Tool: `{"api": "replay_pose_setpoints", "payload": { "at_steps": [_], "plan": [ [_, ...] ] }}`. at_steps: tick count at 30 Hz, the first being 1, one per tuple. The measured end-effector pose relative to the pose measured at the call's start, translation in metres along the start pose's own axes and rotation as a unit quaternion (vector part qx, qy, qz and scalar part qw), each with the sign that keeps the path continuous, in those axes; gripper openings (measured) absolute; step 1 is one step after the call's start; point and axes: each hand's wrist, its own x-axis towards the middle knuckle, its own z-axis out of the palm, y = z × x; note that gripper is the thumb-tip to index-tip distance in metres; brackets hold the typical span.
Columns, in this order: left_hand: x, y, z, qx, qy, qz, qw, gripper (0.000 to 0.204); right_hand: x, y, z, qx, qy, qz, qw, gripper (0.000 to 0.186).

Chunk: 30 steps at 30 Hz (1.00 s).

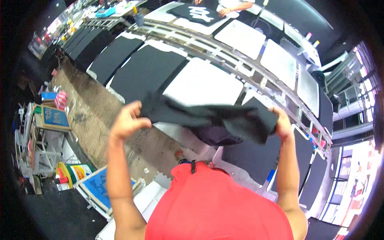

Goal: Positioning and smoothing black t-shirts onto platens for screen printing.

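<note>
A black fabric piece [208, 116] is stretched in the air between my two hands, bunched into folds and a little blurred by motion. My left hand [129, 121] grips its left end, thumb toward me. On the other side my right hand [281, 124] has its fingers closed round the right end. Below and beyond the cloth, a white printing board [206, 82] lies bare. To its left, a black fabric panel [148, 68] lies flat on a board. Another dark panel [254, 156] lies nearer me on the right, partly hidden by the cloth.
A metal rail [192, 39] runs behind the row of boards. Across it, a person's hands [224, 12] are over a black panel with white print [196, 14]. At lower left are a blue framed screen [98, 186], a yellow-green bucket [76, 174] and another framed screen [56, 117].
</note>
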Motion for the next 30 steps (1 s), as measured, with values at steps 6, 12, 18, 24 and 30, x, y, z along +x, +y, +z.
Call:
{"api": "replay_pose_setpoints", "payload": {
  "at_steps": [6,12,18,24,30],
  "plan": [
    [-0.11,-0.173,0.104,-0.28,0.007,-0.216,0.935,0.019,-0.091,0.076,0.072,-0.157,-0.231,0.395,0.875,0.01],
    [-0.091,-0.107,0.083,-0.289,0.112,-0.155,0.938,0.034,-0.043,0.081,0.02,0.168,-0.063,0.208,0.962,0.024],
    [-0.098,-0.066,0.054,-0.229,0.122,-0.117,0.959,0.028,0.046,-0.024,-0.018,-0.091,-0.069,-0.066,0.991,0.022],
    [-0.149,0.006,0.036,-0.246,0.3,-0.058,0.92,0.02,0.131,-0.076,-0.052,0.133,-0.169,-0.068,0.974,0.035],
    [-0.108,0.034,0.019,-0.259,0.338,0.107,0.898,0.033,0.294,-0.103,0.034,0.244,-0.285,-0.131,0.918,0.03]
  ]
}}
